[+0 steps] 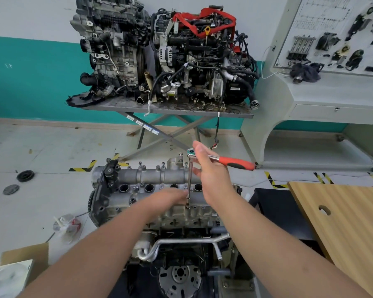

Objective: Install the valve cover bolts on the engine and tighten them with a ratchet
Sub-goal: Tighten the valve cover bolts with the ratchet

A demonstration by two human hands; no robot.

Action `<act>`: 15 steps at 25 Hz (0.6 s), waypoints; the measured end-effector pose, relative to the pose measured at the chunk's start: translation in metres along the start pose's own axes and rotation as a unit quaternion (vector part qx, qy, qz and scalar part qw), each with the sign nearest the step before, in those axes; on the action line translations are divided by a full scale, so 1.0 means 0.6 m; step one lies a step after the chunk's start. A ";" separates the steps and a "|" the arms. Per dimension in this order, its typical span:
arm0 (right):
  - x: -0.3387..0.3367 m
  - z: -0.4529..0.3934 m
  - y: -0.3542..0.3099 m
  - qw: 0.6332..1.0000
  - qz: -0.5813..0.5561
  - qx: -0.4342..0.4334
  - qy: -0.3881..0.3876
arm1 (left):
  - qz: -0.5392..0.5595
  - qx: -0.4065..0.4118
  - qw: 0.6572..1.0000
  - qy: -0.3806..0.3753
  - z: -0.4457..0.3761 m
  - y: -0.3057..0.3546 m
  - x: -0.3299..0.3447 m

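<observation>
- The valve cover (159, 179) sits on top of the engine (170, 211), directly below the camera; the other places here are given relative to this cover.
- The ratchet (222, 160) stands over the cover's near right part, its long extension (189, 181) running down to a bolt (187, 204) at the cover's near edge.
- The right hand (211, 171) is at the ratchet head, fingers mostly straight and spread; whether the thumb side actually clasps the tool, I cannot tell.
- The left hand (170, 197) rests low on the cover beside the extension's foot; it is blurred, so I cannot tell whether its fingers pinch the socket end.
- Several more bolts (151, 166) stand proud along the cover's far edge, seemingly not yet driven home.
- Risk: with such a long extension and a loose hold on top, the socket may tilt off the bolt head, rounding it or cross-threading it.
- Tightening this one fully while the far bolts stay loose could seat the cover unevenly.
</observation>
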State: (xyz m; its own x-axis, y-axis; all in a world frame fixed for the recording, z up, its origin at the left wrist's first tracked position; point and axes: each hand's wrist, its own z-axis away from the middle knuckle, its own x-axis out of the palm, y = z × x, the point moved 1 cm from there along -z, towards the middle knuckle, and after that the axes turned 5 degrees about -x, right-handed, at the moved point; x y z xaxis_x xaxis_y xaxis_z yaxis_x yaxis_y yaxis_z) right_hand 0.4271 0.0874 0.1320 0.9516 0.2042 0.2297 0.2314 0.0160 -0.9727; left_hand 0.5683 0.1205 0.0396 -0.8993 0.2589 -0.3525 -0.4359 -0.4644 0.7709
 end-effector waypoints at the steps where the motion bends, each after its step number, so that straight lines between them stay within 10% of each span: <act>1: 0.000 0.003 0.003 0.998 0.049 -0.033 -0.007 | 0.070 -0.008 0.997 -0.030 -0.006 -0.003 -0.014; 7: -0.003 -0.005 0.018 0.870 0.334 -0.342 -0.121 | 0.250 0.018 0.968 -0.029 -0.023 -0.039 -0.023; 10: -0.003 -0.015 0.001 0.680 0.555 -0.467 -0.110 | 0.212 0.028 0.977 -0.008 -0.012 -0.029 -0.018; 15: 0.017 -0.013 -0.039 0.578 0.717 -0.369 -0.124 | -0.118 0.068 0.989 0.049 0.001 -0.009 0.022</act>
State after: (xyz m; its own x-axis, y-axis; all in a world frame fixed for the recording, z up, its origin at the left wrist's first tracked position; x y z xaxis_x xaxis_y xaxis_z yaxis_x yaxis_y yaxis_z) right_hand 0.4331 0.0814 0.1577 0.2342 -0.3748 -0.8970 -0.6495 -0.7469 0.1425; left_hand 0.5587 0.1269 0.0308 -0.7750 0.2605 -0.5758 -0.6315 -0.2816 0.7225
